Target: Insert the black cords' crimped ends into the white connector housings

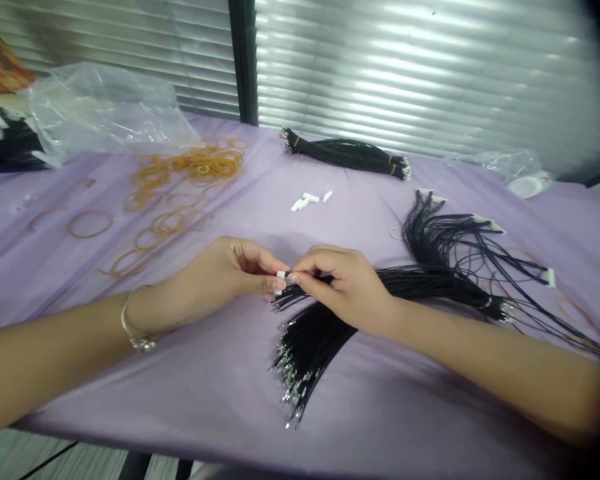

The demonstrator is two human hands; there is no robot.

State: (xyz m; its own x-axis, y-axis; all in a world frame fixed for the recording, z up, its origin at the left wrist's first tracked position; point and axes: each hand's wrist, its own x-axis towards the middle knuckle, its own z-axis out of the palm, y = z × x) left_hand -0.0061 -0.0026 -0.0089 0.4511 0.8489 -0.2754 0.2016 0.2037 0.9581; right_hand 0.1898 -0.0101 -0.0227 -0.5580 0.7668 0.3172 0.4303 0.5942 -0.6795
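Note:
My left hand [243, 267] pinches a small white connector housing [281, 275] between thumb and fingertips. Against it, my right hand [347, 283] is closed on a black wire, whose tip is mostly covered by my fingers. Beneath my right hand lies a bundle of black wires [420, 283]. Loose black wires [317, 337] with shiny metal ends fan out just in front of it. Farther right, a heap of black wires [430, 233] has white connectors on its ends. Several loose white connector housings [305, 201] lie beyond my hands.
A tied bundle of black wires [347, 155] lies at the back. Tan rubber bands [200, 167] are spread at the left, beside a clear plastic bag [110, 113]. Crumpled clear plastic [510, 162] sits back right. A purple cloth [205, 387] covers the table; blinds [430, 73] stand behind.

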